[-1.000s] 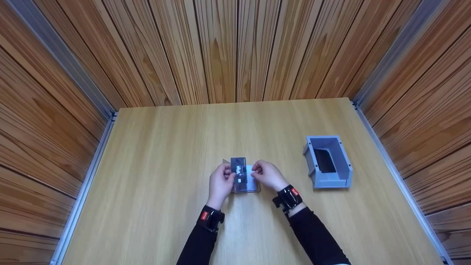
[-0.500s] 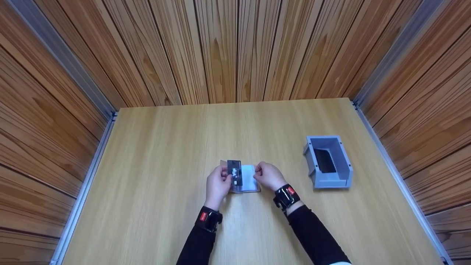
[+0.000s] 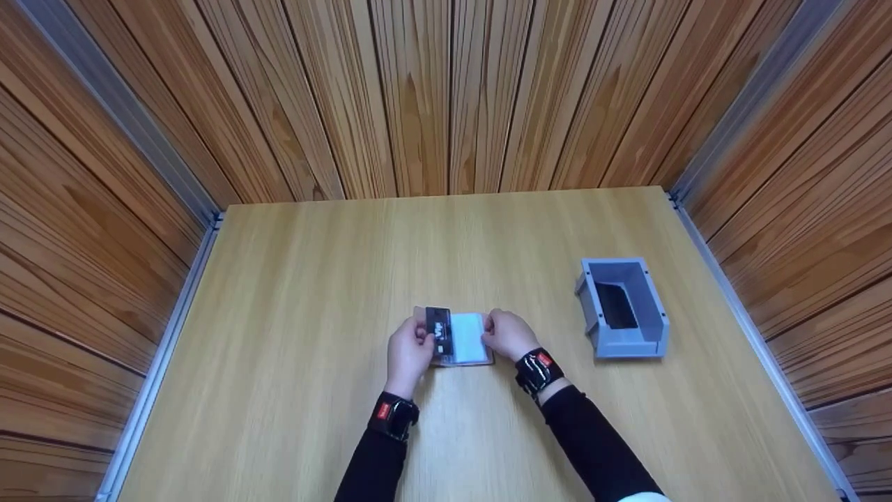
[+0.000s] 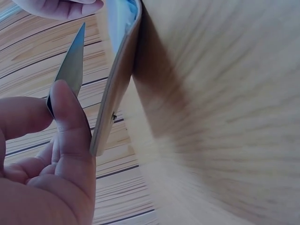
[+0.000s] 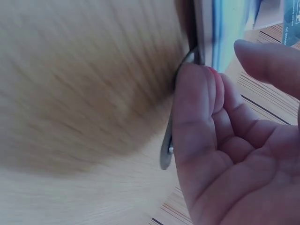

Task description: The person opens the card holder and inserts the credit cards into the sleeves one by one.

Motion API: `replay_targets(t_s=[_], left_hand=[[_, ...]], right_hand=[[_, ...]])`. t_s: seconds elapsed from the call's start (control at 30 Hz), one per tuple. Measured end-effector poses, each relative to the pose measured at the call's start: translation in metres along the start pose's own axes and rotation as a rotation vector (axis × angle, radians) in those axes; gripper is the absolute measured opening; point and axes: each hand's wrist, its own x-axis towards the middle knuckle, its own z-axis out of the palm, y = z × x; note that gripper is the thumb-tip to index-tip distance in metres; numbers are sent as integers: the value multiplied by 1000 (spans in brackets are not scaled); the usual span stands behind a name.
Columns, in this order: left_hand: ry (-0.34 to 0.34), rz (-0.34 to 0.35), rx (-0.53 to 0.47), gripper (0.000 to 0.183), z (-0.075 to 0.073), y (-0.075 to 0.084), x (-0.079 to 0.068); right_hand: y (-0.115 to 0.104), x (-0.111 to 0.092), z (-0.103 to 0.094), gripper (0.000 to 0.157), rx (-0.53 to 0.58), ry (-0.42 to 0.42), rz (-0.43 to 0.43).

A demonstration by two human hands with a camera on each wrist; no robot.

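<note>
A card holder [image 3: 468,340] with pale blue clear sleeves lies spread on the table, its brown cover [image 4: 115,89] showing in the left wrist view. My left hand [image 3: 410,352] pinches a black card [image 3: 439,332] with white lettering between thumb and forefinger, over the left part of the holder. The cover's edge meets the back of those fingers. At the opposite edge my right hand [image 3: 512,335] grips the holder with curled fingers, the thumb raised over the sleeves in the right wrist view. A small strap with a metal snap [image 5: 169,150] hangs behind these fingers.
A grey-blue open-front bin [image 3: 631,343] stands on the table at the right, with a flat black item [image 3: 614,305] inside. Wood-panelled walls [image 3: 411,97] and metal rails [image 3: 164,335] border the wooden table [image 3: 313,279].
My left hand and the black card have shifted left and slightly toward me, uncovering more of the pale blue sleeves. My right hand has moved slightly, staying at the holder's right edge.
</note>
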Motion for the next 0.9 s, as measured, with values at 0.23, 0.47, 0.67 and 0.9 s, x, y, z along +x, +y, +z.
replay_targets(t_s=[0.23,0.47,0.67,0.9], left_hand=[[1,-19,33,24,1,-6,1],[-21,-77,62,27,3,-11,3],[-26,-76,94,24,6,-14,3],[-24,-40,111,18,5,-14,4]], right_hand=[[-3,2,4,17,-4,-49,80],[-1,3,7,20,-8,-24,67],[-1,3,7,21,10,-29,81],[-1,2,7,20,-16,-27,65]])
